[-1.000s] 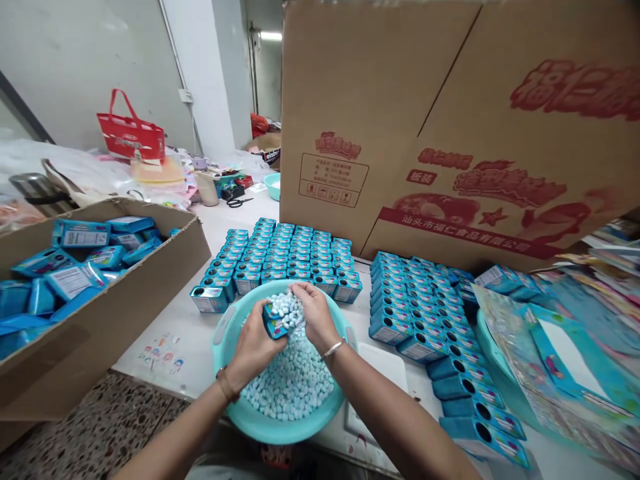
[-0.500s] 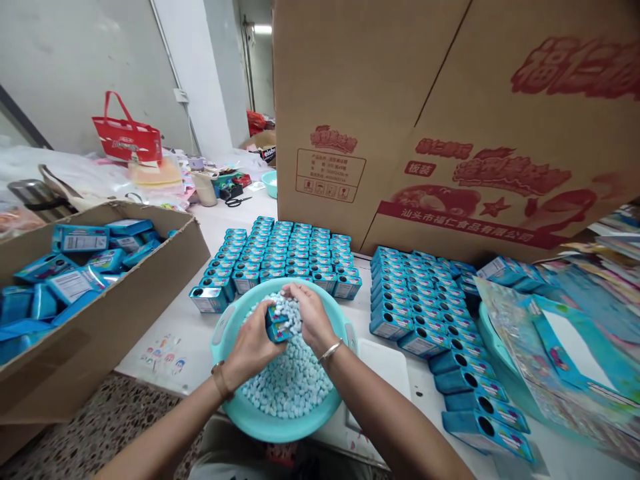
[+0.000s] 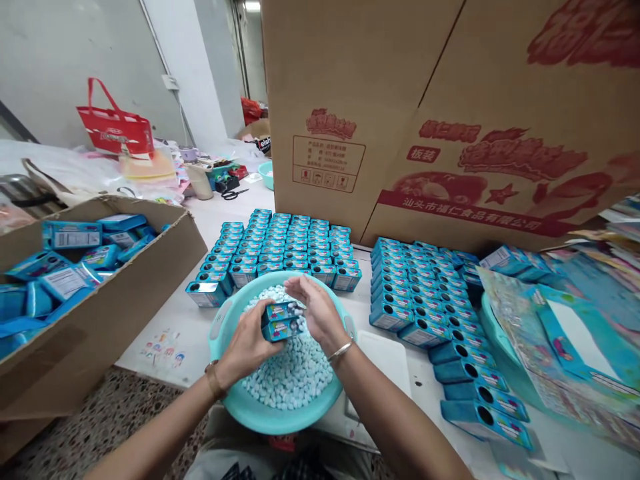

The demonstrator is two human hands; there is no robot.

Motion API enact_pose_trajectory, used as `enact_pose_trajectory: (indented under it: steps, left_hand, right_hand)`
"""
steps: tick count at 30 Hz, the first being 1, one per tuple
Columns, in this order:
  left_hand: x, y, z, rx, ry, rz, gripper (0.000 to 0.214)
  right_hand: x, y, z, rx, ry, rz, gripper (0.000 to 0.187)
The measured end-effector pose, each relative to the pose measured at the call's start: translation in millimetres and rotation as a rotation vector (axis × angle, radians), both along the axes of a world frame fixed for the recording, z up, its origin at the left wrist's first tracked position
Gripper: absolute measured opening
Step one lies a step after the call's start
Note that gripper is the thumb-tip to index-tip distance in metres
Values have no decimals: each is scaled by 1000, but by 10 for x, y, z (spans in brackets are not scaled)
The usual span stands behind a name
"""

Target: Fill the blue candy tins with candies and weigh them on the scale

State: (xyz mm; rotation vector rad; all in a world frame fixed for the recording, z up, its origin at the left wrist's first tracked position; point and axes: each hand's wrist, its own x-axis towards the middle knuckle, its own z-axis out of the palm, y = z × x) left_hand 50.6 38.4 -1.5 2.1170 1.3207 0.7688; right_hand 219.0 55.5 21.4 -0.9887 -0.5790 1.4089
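Two small blue candy boxes are held together by my left hand, fingers wrapped round their far end and side. They are tilted over a turquoise basin full of pale blue candy pieces. White pieces show at the boxes' right ends, where the openings face my right hand. That hand is cupped beside the openings, its fingers stretched out and the palm turned toward the boxes. A few pieces lie between palm and boxes.
Rows of upright blue boxes stand behind the basin, and more rows to its right. A carton of loose blue boxes is at the left. A large cardboard box stands behind; flattened printed packaging lies at far right.
The heap of candy pieces at the boxes' openings has mostly gone, so both box fronts show. My right hand has opened out and shifted slightly right of the boxes. The view has shifted a little.
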Motion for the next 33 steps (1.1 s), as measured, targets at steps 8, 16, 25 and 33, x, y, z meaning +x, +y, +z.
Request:
enact_pose_trajectory:
  steps: [8,16,25,33]
  left_hand:
    - [-105,-153,99,-265,-299,-65,72]
    - [-179,-183,160,-421,-362,-78,80]
    - [-109,-357,325,-555,-537,-250,78]
    - [-266,-270,393,-489,-398,-172,77]
  right_hand:
    - [141,-136,-216,-35,-157,-128,48]
    - [-19,-356,-172,-21,-188,-33,55]
    - [4,-751,-136,131,-423,-83,48]
    - [399,-963,-270,67,-518,-206,31]
